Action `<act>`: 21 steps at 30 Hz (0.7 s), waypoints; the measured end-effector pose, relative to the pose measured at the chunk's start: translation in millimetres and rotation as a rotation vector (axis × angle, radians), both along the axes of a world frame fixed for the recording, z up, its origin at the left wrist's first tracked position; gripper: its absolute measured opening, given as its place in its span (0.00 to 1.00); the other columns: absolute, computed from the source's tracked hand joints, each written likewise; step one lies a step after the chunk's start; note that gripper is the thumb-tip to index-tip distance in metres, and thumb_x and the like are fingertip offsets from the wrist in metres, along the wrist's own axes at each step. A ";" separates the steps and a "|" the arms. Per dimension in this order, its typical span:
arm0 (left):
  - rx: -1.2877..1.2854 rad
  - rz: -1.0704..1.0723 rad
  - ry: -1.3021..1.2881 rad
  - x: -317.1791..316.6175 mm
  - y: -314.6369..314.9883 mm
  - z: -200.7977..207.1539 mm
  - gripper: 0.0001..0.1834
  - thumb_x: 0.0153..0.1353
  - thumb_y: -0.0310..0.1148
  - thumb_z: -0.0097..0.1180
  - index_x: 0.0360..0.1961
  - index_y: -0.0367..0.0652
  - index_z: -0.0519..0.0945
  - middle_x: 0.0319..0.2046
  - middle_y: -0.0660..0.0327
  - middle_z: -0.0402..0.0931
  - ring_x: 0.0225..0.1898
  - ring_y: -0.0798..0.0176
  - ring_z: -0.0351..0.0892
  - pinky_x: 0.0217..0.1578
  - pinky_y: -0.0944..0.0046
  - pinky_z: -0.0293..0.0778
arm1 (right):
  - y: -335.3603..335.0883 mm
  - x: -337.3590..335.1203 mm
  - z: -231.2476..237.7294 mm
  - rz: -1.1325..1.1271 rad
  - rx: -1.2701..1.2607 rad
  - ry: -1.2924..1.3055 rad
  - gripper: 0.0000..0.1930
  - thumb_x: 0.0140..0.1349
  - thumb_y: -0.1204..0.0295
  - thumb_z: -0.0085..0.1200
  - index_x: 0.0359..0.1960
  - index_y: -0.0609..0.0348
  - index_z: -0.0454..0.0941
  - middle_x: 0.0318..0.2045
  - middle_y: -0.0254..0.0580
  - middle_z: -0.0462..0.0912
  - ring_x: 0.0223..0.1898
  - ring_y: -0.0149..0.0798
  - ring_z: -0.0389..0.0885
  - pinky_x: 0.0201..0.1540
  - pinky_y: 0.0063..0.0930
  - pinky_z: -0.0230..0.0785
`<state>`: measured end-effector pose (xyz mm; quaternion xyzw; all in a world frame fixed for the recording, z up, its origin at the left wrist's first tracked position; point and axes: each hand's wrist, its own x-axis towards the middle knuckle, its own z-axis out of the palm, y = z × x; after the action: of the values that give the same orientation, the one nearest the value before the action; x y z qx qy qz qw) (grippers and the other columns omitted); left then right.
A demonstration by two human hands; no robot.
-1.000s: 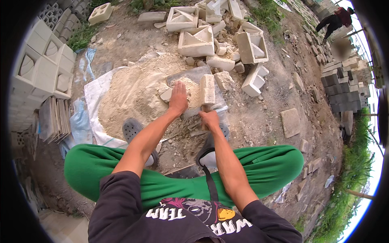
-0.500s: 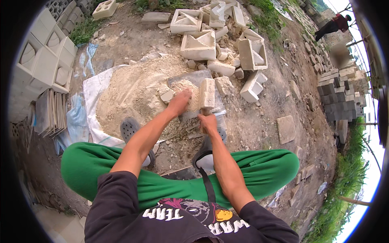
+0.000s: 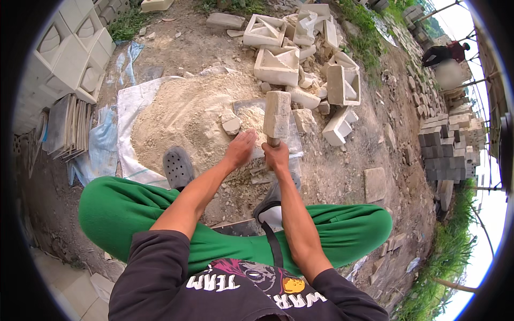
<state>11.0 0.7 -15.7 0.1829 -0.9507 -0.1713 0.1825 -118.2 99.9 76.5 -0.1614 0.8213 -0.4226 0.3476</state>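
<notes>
With the right hand (image 3: 276, 156) closed firmly round the handle, held the mallet (image 3: 277, 115) with its pale, blocky head pointing away from the body, over the right part of the dark slab (image 3: 243, 104). With the left hand (image 3: 242, 148) nearly flat, fingers together and slightly bent, hovered or rested by the slab's near edge, just beside the right hand; could not tell which. Could not see into the left palm, but saw nothing sticking out of it.

Drew the left hand back toward the body from the crumbs (image 3: 249, 116) on the slab, after reaching in among them half a second earlier. Seemingly lifted the mallet a little too, judging by the larger look of its head. Left the pale chunk (image 3: 231, 124) at the slab's left side, against the powder (image 3: 182, 115) heaped on the white sack (image 3: 126, 120). Judging from that, uncovered more of the crumbs, with fingers farther out of them and the mallet poised close by.
</notes>
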 end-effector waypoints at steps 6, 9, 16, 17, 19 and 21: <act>0.024 0.011 -0.090 -11.9 -4.6 -0.8 0.26 0.63 0.29 0.47 0.62 0.31 0.71 0.65 0.48 0.69 0.70 0.50 0.64 0.69 0.55 0.62 | 19.6 -22.2 -59.4 0.137 0.327 0.191 0.15 0.50 0.62 0.64 0.24 0.65 0.82 0.16 0.43 0.82 0.20 0.38 0.85 0.26 0.33 0.76; 0.017 0.021 -0.113 3.7 -7.1 -11.1 0.25 0.63 0.30 0.47 0.62 0.31 0.71 0.65 0.49 0.69 0.70 0.50 0.64 0.69 0.54 0.61 | 5.1 -7.0 -9.6 0.124 0.274 0.002 0.19 0.47 0.60 0.64 0.30 0.67 0.85 0.22 0.53 0.85 0.26 0.46 0.87 0.34 0.38 0.78; 0.042 0.017 -0.109 -12.8 -5.8 -12.5 0.26 0.62 0.30 0.48 0.61 0.31 0.72 0.65 0.48 0.69 0.70 0.50 0.63 0.70 0.55 0.60 | 15.9 -17.4 -39.8 0.102 0.136 0.193 0.18 0.49 0.60 0.63 0.25 0.69 0.84 0.18 0.49 0.84 0.23 0.42 0.87 0.31 0.36 0.78; 0.040 0.003 -0.101 -18.2 -3.4 -6.8 0.26 0.62 0.30 0.48 0.61 0.31 0.72 0.65 0.48 0.69 0.70 0.50 0.63 0.70 0.55 0.60 | 20.9 -23.8 -53.2 0.149 0.254 0.227 0.19 0.49 0.60 0.63 0.25 0.69 0.84 0.19 0.50 0.84 0.24 0.43 0.87 0.32 0.36 0.78; 0.062 0.007 -0.119 -12.9 -2.1 -1.3 0.27 0.61 0.29 0.50 0.62 0.30 0.71 0.65 0.47 0.69 0.70 0.49 0.63 0.70 0.55 0.60 | 17.5 -22.3 -48.1 0.230 0.394 0.323 0.20 0.48 0.58 0.64 0.24 0.70 0.84 0.20 0.53 0.85 0.27 0.46 0.88 0.34 0.36 0.79; 0.068 0.016 -0.134 -1.3 -5.0 -1.3 0.27 0.61 0.29 0.50 0.62 0.30 0.71 0.65 0.46 0.69 0.70 0.49 0.63 0.70 0.56 0.60 | 9.3 -15.6 -18.7 0.225 0.344 0.091 0.24 0.46 0.59 0.63 0.33 0.73 0.84 0.27 0.61 0.86 0.32 0.54 0.88 0.38 0.41 0.78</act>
<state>9.7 -4.2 -17.0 0.2076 -0.9530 -0.1894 0.1132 -133.8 109.2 57.8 -0.2093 0.8729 -0.2272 0.3777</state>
